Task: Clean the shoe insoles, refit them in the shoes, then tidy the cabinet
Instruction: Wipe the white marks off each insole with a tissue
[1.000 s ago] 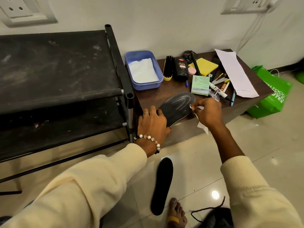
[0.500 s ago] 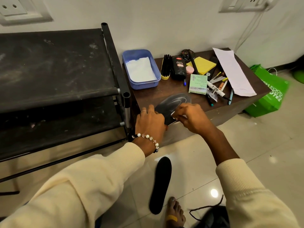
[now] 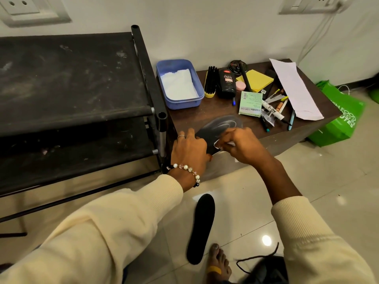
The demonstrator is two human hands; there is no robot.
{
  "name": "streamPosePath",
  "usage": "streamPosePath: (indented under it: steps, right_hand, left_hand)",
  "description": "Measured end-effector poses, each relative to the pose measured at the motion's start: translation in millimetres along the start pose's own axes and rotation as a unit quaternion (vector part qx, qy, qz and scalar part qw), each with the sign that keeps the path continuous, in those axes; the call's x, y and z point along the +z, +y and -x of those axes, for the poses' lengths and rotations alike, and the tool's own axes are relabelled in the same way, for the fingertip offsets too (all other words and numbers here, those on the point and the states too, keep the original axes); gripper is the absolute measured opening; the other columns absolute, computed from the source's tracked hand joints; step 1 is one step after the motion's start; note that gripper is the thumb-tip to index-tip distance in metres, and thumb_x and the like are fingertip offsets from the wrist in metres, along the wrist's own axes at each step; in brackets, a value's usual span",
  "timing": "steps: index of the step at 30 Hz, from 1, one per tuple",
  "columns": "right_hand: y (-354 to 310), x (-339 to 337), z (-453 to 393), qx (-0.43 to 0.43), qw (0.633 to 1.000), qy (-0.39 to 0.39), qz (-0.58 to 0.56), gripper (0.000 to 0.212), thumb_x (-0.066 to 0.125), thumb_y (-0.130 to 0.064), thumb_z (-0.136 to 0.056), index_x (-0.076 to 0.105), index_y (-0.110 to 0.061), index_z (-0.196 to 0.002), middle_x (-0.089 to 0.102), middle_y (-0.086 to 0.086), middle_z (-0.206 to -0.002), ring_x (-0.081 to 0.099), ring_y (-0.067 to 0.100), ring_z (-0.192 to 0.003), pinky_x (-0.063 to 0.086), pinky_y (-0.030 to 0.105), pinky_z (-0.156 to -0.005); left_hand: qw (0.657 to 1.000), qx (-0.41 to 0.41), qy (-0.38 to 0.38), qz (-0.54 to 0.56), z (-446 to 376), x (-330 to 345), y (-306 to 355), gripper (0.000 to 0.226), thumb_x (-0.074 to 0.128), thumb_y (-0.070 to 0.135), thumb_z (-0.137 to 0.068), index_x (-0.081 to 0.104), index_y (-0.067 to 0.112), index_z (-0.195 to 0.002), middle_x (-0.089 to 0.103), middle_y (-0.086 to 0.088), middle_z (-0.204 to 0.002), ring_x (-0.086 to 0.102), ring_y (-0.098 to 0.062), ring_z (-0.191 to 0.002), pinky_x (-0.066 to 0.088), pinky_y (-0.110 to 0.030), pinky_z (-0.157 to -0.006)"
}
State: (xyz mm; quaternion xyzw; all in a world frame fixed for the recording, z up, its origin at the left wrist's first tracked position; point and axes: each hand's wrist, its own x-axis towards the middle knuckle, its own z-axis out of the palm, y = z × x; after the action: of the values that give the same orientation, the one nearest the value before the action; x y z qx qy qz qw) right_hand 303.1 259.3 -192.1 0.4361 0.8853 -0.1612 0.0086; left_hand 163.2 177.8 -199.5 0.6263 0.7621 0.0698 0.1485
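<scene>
Blue plastic tub [image 3: 195,100] at the back-left corner of the low brown cabinet top [image 3: 205,116], hard against the black shoe rack [image 3: 71,78]; inside it, a folded white tissue sheet [image 3: 178,85] covering most of the floor of the tub. Just right of the tub: a yellow-backed brush [image 3: 210,83] on its side, a black polish bottle [image 3: 226,83], a small pink pot [image 3: 240,85], a yellow sticky-note pad [image 3: 255,80], a green lead box [image 3: 250,103], and a loose scatter of pens and markers [image 3: 274,108] (none in any holder). A long white paper [image 3: 295,89] lies along the right end, its near tip close to the cabinet edge. Dark insole [image 3: 220,126] lies flat on the near part of the top, heel end overhanging the front edge. Left hand [image 3: 189,149] presses down on that heel end, fingers bent over it, holding it steady. Right hand [image 3: 240,146] pinches a small white wipe [image 3: 220,144] against the insole, fingers curled around the wipe. Second insole [image 3: 202,228], black, lies on the tiled floor [image 3: 317,201] below, beside a bare foot [image 3: 218,263]. Green bag [image 3: 340,115] stands on the floor just past the cabinet's right end; open tile between it and the foot.
</scene>
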Motion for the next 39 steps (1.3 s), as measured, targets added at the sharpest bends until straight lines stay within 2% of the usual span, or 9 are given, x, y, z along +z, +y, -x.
streamPosePath:
  steps: [4,7,12,15,19,25,31,35,39]
  right_hand:
    - [19.4,4.0,-5.9,0.096,0.994,0.037,0.025,0.017,0.062,-0.013,-0.088,0.074,-0.018,-0.1,0.067,0.009,-0.109,0.059,0.028,-0.102,0.047,0.036,-0.092]
    - [16.5,10.0,-11.1,0.16,0.984,0.069,0.042,0.017,0.061,-0.013,-0.088,0.072,-0.017,-0.1,0.065,0.009,-0.107,0.06,0.026,-0.095,0.05,0.033,-0.086]
    - [-5.2,-0.4,-3.4,0.039,0.999,0.01,0.0,0.02,0.058,-0.015,-0.092,0.071,-0.013,-0.107,0.065,0.007,-0.115,0.058,0.024,-0.106,0.04,0.024,-0.087]
    - [8.6,-1.4,-6.0,0.077,0.997,0.028,0.009,0.018,0.061,-0.015,-0.09,0.073,-0.015,-0.103,0.067,0.007,-0.112,0.059,0.025,-0.105,0.042,0.029,-0.091]
    - [14.8,11.5,-18.3,0.16,0.982,0.085,0.043,0.018,0.059,-0.013,-0.089,0.072,-0.013,-0.102,0.067,0.01,-0.106,0.061,0.026,-0.095,0.046,0.029,-0.081]
    - [-12.6,9.6,-27.2,0.036,0.998,0.027,0.031,0.023,0.057,-0.008,-0.089,0.073,-0.01,-0.106,0.067,0.013,-0.11,0.058,0.03,-0.104,0.044,0.037,-0.091]
    - [-2.3,10.0,-30.4,0.183,0.98,0.047,0.066,0.024,0.056,-0.013,-0.091,0.069,-0.016,-0.111,0.064,0.013,-0.112,0.06,0.029,-0.101,0.048,0.034,-0.088]
    - [-20.3,9.4,-36.6,0.112,0.992,0.001,0.062,0.025,0.054,-0.015,-0.093,0.068,-0.012,-0.114,0.065,0.011,-0.116,0.058,0.029,-0.105,0.045,0.034,-0.091]
    - [-22.2,9.4,-37.8,0.076,0.996,0.031,0.033,0.026,0.055,-0.011,-0.092,0.07,-0.013,-0.112,0.065,0.01,-0.116,0.057,0.028,-0.108,0.042,0.032,-0.093]
  left_hand:
    - [1.0,0.0,0.0,-0.003,-0.5,0.3,-1.9,0.043,0.063,0.045,-0.087,0.064,0.009,-0.112,0.043,-0.009,-0.13,0.04,-0.031,-0.121,0.04,-0.037,-0.096]
    - [1.0,0.001,0.004,-0.006,-1.0,1.3,-2.4,0.047,0.064,0.046,-0.086,0.061,0.009,-0.116,0.043,-0.009,-0.131,0.04,-0.031,-0.121,0.04,-0.037,-0.097]
    - [1.0,0.0,0.001,0.003,-2.6,1.9,-2.1,0.052,0.065,0.045,-0.085,0.056,0.009,-0.122,0.043,-0.01,-0.132,0.039,-0.032,-0.123,0.041,-0.038,-0.099]
    - [1.0,-0.002,-0.001,0.005,-3.4,2.6,-2.6,0.055,0.065,0.047,-0.085,0.055,0.009,-0.124,0.042,-0.009,-0.132,0.038,-0.032,-0.124,0.04,-0.039,-0.099]
    - [1.0,0.002,0.003,0.007,-3.9,3.4,-3.9,0.055,0.065,0.048,-0.085,0.056,0.01,-0.124,0.043,-0.009,-0.131,0.039,-0.031,-0.122,0.04,-0.039,-0.099]
    - [1.0,0.003,0.009,0.015,-4.7,4.6,-5.0,0.055,0.066,0.047,-0.084,0.056,0.01,-0.124,0.043,-0.009,-0.13,0.039,-0.032,-0.121,0.041,-0.038,-0.097]
    - [1.0,0.002,-0.001,0.021,-5.8,3.9,-6.9,0.058,0.066,0.048,-0.083,0.055,0.01,-0.125,0.042,-0.009,-0.132,0.038,-0.031,-0.123,0.04,-0.039,-0.099]
    - [1.0,0.006,0.001,0.027,-5.2,2.5,-7.6,0.054,0.066,0.046,-0.084,0.056,0.01,-0.123,0.042,-0.008,-0.129,0.039,-0.031,-0.121,0.041,-0.038,-0.097]
    - [0.999,0.004,-0.005,0.035,-5.3,0.2,-7.5,0.054,0.066,0.045,-0.084,0.056,0.01,-0.124,0.042,-0.008,-0.129,0.038,-0.031,-0.121,0.041,-0.037,-0.096]
